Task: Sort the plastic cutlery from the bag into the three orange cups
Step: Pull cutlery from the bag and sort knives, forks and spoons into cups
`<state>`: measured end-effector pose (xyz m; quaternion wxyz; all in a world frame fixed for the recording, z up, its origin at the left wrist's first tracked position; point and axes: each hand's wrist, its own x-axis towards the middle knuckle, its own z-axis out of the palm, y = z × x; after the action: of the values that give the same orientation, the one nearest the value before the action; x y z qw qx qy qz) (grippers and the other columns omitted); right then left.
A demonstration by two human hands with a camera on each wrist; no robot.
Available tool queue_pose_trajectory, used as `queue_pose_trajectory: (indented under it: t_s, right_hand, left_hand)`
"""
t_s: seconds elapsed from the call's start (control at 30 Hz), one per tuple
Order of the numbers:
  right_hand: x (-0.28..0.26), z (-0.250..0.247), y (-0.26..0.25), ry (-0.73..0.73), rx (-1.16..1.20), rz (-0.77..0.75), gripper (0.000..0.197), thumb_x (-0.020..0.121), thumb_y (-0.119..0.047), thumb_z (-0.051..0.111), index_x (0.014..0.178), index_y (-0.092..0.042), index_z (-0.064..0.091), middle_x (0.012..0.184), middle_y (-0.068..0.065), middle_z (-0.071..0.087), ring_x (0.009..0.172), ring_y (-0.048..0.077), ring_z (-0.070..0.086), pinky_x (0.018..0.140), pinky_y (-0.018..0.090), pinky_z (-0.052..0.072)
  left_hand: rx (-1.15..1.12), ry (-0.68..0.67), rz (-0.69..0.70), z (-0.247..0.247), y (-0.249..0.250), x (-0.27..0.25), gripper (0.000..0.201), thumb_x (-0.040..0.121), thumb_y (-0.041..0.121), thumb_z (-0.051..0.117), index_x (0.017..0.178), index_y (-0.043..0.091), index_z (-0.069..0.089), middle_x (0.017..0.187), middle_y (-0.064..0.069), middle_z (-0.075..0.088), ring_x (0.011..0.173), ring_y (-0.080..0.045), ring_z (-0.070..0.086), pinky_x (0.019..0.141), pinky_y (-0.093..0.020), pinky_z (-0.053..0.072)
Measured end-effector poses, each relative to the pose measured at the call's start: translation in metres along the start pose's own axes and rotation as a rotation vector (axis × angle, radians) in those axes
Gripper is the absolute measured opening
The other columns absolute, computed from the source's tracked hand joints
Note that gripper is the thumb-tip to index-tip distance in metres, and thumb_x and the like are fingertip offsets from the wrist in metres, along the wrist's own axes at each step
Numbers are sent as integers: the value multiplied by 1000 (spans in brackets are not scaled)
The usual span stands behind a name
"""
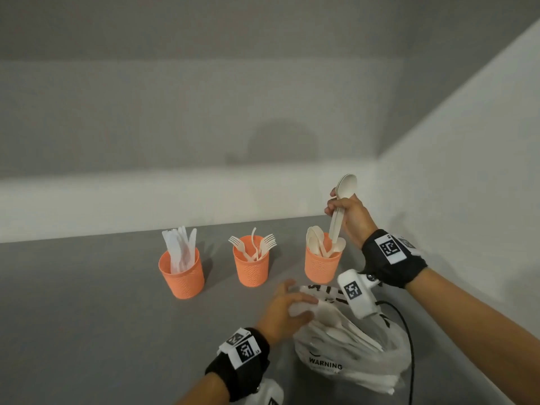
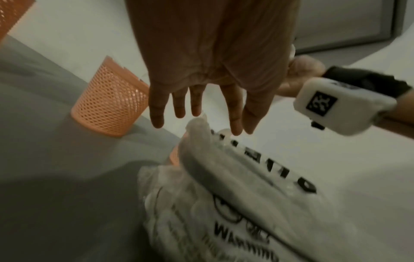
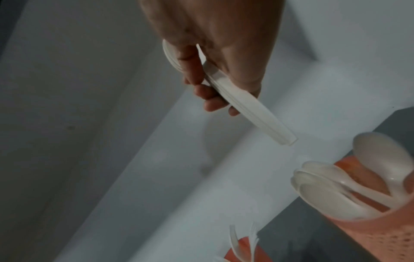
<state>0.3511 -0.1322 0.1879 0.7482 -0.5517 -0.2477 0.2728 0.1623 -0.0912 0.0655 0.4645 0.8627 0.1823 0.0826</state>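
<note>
From the head view, the right hand (image 1: 349,216) grips a stack of spoons (image 1: 342,206) above the spoon cup (image 1: 321,266), rightmost of three cups near the table's (image 1: 87,317) far edge. The left hand (image 1: 285,309), fingers straight, rests on the bag (image 1: 350,355).

In the left wrist view, the fingers (image 2: 156,109) spread over the bag's mouth.

In the right wrist view, the curled fingers (image 3: 208,94) clamp the spoon handles.

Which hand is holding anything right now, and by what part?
Right hand grips a stack of spoons by the upper handles, just under the bowls, above the spoon cup. Left hand holds nothing; straight fingers at the bag mouth.
</note>
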Motion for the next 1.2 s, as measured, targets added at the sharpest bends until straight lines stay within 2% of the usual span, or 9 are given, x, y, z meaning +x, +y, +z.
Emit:
queue_pose_trajectory:
  t_s: [0.13,0.33,0.47,0.6,0.67,0.8,1.0,1.1,1.2]
  right_hand:
    - [20,-12,16,-29,-37,29,12,66,-3,49,75,-11,49,71,4,47,64,15,56,75,23,46]
    - [46,-31,72,26,-252,153,29,80,15,42,71,-10,54,71,7,55,71,21,52,68,28,43]
    - [47,-36,91,-15,-529,162,38,81,15,41,102,-13,56,93,5,59,96,24,56,53,18,49]
    - [45,-33,93,-87,-787,62,35,85,12,41,107,0,65,115,17,65,113,29,58,79,8,43]
    - [42,-30,91,-94,-904,26,32,88,7,42,107,1,66,119,16,64,114,29,58,93,20,42]
    - [35,-24,67,-25,-955,-53,32,88,5,43,107,-5,66,119,11,64,113,24,57,92,21,39]
    - [-35,-14,21,-600,-986,182,11,89,-7,55,84,-8,65,81,7,67,61,11,62,63,18,52]
    - [-74,-27,38,-793,-1206,369,19,91,-15,53,93,0,65,93,11,69,71,15,64,77,29,53]
    - [-99,-43,62,-746,-1619,420,38,89,-23,56,117,2,59,121,17,61,107,30,58,89,33,45]
  left_hand:
    - [163,-82,-105,20,-11,-5,37,88,18,58,124,24,56,152,-2,18,136,-20,33,110,-21,25]
    - [264,-34,-148,22,-18,-14,43,90,21,55,132,19,49,145,2,32,132,-17,38,106,-18,25]
    - [198,-24,-166,23,-19,-13,41,89,17,56,130,15,52,141,-1,39,129,-19,41,106,-19,29]
    - [193,-1,-161,27,-18,-10,39,89,17,56,128,14,53,139,0,40,127,-19,43,102,-17,29]
    - [193,12,-150,28,-17,-9,39,90,17,56,128,14,53,139,0,41,126,-19,45,101,-16,30]
    - [163,7,-157,26,-15,-9,38,88,11,56,126,11,55,133,-6,46,122,-23,48,103,-21,35]
    - [163,16,-188,24,-13,0,36,89,8,53,125,10,55,127,-12,48,119,-24,49,98,-21,34]
    - [166,-12,-195,21,-10,3,40,88,4,51,128,10,52,128,-15,47,120,-27,48,100,-25,35]
    - [172,-38,-187,18,-7,5,48,84,-2,50,130,9,50,132,-16,46,125,-26,44,101,-21,30]
